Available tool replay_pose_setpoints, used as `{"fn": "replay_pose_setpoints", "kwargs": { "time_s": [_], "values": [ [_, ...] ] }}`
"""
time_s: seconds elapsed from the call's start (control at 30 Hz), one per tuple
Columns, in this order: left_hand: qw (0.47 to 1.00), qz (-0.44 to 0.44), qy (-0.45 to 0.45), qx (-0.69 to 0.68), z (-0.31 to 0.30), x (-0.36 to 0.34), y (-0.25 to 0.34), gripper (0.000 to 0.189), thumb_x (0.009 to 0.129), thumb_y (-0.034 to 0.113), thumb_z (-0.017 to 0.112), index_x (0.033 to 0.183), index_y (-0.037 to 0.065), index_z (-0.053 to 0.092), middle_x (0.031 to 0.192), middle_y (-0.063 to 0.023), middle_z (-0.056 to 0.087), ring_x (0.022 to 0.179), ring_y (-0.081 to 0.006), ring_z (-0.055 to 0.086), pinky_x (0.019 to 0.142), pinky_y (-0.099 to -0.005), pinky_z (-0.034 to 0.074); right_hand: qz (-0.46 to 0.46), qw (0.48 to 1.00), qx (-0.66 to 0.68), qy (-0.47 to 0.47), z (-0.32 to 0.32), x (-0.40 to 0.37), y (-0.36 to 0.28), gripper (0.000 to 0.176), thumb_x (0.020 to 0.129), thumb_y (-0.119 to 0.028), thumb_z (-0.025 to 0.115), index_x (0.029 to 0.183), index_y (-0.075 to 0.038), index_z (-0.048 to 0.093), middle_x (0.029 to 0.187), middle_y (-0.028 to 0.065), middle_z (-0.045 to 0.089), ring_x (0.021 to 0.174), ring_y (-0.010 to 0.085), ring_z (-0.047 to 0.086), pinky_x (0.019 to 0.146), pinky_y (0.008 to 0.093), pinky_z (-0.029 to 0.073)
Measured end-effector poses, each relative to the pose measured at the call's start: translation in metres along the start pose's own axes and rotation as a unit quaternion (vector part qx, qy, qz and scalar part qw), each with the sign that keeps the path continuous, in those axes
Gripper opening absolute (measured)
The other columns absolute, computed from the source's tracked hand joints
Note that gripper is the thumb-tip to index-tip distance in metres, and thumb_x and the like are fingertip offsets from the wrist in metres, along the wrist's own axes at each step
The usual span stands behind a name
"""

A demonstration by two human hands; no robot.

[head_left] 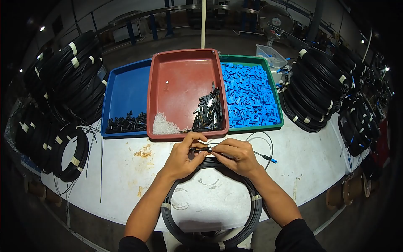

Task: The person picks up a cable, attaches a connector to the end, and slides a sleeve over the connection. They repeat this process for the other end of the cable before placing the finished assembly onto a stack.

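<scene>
Small black connector piece (201, 148) pinched between left hand (183, 156) and right hand (235, 154) fingertips, above the cable coil (212, 206), near the tabletop's (310, 155) front edge.

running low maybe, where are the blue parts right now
Head view: the blue parts fill the green tray, the rightmost of the three trays, beside the red tray and left of the stacked black cable coils.

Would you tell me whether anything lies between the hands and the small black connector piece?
Nothing visible does. The left hand and right hand both pinch the black connector piece directly, above the cable coil, just in front of the red tray.
</scene>
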State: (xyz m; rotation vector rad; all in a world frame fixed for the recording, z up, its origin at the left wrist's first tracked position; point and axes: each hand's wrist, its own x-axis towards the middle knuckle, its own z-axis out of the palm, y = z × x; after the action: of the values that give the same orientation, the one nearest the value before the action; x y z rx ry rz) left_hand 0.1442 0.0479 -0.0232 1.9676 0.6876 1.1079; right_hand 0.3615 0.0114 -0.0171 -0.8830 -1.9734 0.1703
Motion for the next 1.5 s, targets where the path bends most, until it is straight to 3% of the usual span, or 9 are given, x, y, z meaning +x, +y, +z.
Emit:
{"fn": "replay_pose_setpoints", "kwargs": {
  "time_s": [0.07, 0.23, 0.47, 0.73, 1.27, 1.47, 1.5],
  "values": [
    [1.0, 0.005, 0.01, 0.008, -0.001, 0.001, 0.004, 0.031, 0.089, 0.003, 0.072, 0.117, 0.003, 0.058, 0.088, -0.0038, 0.07, 0.086, -0.0095, 0.067, 0.073, -0.0226, 0.05, -0.002, 1.0, 0.001, 0.006, 0.0, 0.0, 0.0, 0.016, 0.08, -0.006, 0.081, 0.095, -0.004, 0.076, 0.086, 0.0078, 0.071, 0.072, 0.0235, 0.071, 0.062, 0.0327, 0.056],
    [0.997, 0.032, 0.034, 0.066, -0.003, 0.002, 0.011, 0.02, 0.081, 0.003, 0.081, 0.099, 0.001, 0.072, 0.091, -0.0059, 0.072, 0.075, -0.0111, 0.065, 0.067, -0.0248, 0.051, 0.024, 0.999, 0.016, 0.033, 0.001, -0.001, -0.001, 0.012, 0.082, -0.006, 0.081, 0.092, -0.003, 0.075, 0.083, 0.0084, 0.071, 0.07, 0.0233, 0.07, 0.06, 0.0322, 0.055],
    [0.994, 0.052, 0.041, 0.087, -0.002, 0.001, 0.007, 0.017, 0.08, 0.002, 0.082, 0.096, 0.001, 0.075, 0.087, -0.0087, 0.074, 0.07, -0.013, 0.065, 0.062, -0.0257, 0.051, 0.019, 0.999, 0.023, 0.042, 0.002, 0.0, -0.003, 0.013, 0.08, -0.003, 0.082, 0.091, -0.001, 0.076, 0.08, 0.0102, 0.073, 0.064, 0.0184, 0.068, 0.055, 0.0289, 0.051],
    [0.977, 0.14, 0.047, 0.154, -0.004, 0.004, 0.008, 0.019, 0.075, 0.004, 0.082, 0.092, 0.002, 0.075, 0.075, -0.0076, 0.071, 0.06, -0.0169, 0.058, 0.057, -0.0295, 0.046, 0.008, 0.999, 0.043, -0.003, 0.001, 0.001, -0.002, 0.026, 0.08, 0.0, 0.078, 0.106, -0.002, 0.078, 0.087, 0.0101, 0.074, 0.072, 0.0204, 0.07, 0.06, 0.03, 0.054],
    [0.956, 0.218, 0.061, 0.186, -0.003, 0.007, 0.008, 0.021, 0.074, 0.011, 0.082, 0.09, 0.004, 0.071, 0.079, -0.0064, 0.069, 0.07, -0.0228, 0.062, 0.066, -0.0353, 0.049, 0.014, 0.999, 0.048, 0.022, -0.001, 0.004, -0.012, 0.021, 0.08, 0.0, 0.077, 0.101, -0.002, 0.079, 0.081, 0.0079, 0.073, 0.065, 0.0161, 0.068, 0.055, 0.0265, 0.051],
    [0.959, 0.205, 0.067, 0.186, -0.004, 0.007, 0.009, 0.02, 0.074, 0.009, 0.081, 0.09, 0.003, 0.071, 0.079, -0.0065, 0.069, 0.07, -0.0225, 0.062, 0.066, -0.0354, 0.049, 0.009, 0.998, 0.058, 0.029, 0.0, 0.003, -0.011, 0.024, 0.081, 0.001, 0.076, 0.105, -0.001, 0.077, 0.09, 0.0126, 0.073, 0.069, 0.0172, 0.068, 0.058, 0.0269, 0.054],
    [0.963, 0.191, 0.064, 0.181, -0.005, 0.007, 0.011, 0.018, 0.074, 0.007, 0.08, 0.089, 0.002, 0.07, 0.079, -0.0075, 0.069, 0.072, -0.023, 0.063, 0.068, -0.0351, 0.049, 0.018, 0.999, 0.047, 0.02, -0.003, 0.003, -0.015, 0.031, 0.08, 0.002, 0.075, 0.111, 0.0, 0.074, 0.096, 0.0139, 0.073, 0.077, 0.0228, 0.07, 0.066, 0.031, 0.055]
  ]
}}
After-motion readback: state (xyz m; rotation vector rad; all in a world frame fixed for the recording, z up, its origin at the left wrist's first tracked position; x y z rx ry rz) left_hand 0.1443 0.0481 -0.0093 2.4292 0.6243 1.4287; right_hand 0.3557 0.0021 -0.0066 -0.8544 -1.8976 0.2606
